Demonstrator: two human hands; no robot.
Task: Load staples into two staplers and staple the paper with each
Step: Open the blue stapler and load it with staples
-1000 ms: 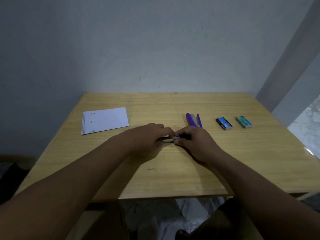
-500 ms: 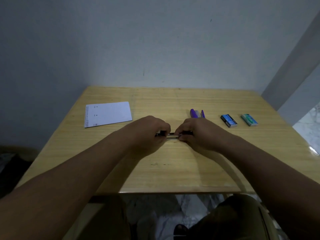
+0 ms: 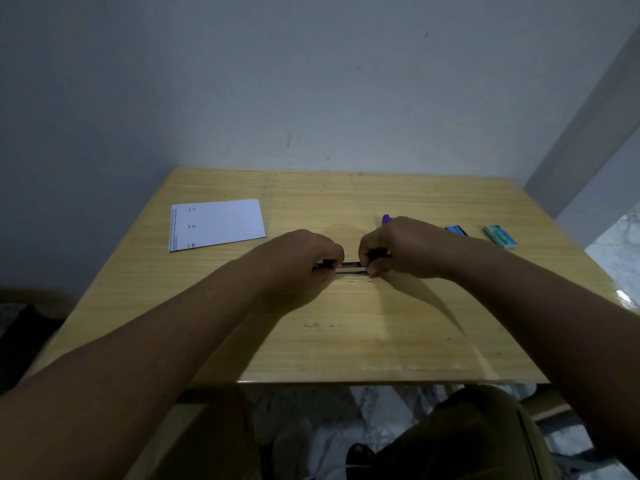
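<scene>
A small dark stapler (image 3: 350,267) lies flat at the middle of the wooden table (image 3: 346,341), its metal rail showing between my hands. My left hand (image 3: 301,261) grips its left end and my right hand (image 3: 398,251) grips its right end. A purple stapler (image 3: 387,219) stands just behind my right hand, mostly hidden by it. A white sheet of paper (image 3: 216,223) lies at the back left. Two staple boxes sit at the right: a blue one (image 3: 456,230), partly hidden by my right forearm, and a teal one (image 3: 500,236).
A grey wall stands right behind the table's far edge. The table's right edge drops to a marble floor (image 3: 620,261). My knees show under the near edge.
My hands have drawn apart along the dark stapler, so more of its metal rail shows between them. My right hand now covers more of the purple stapler and blue box.
</scene>
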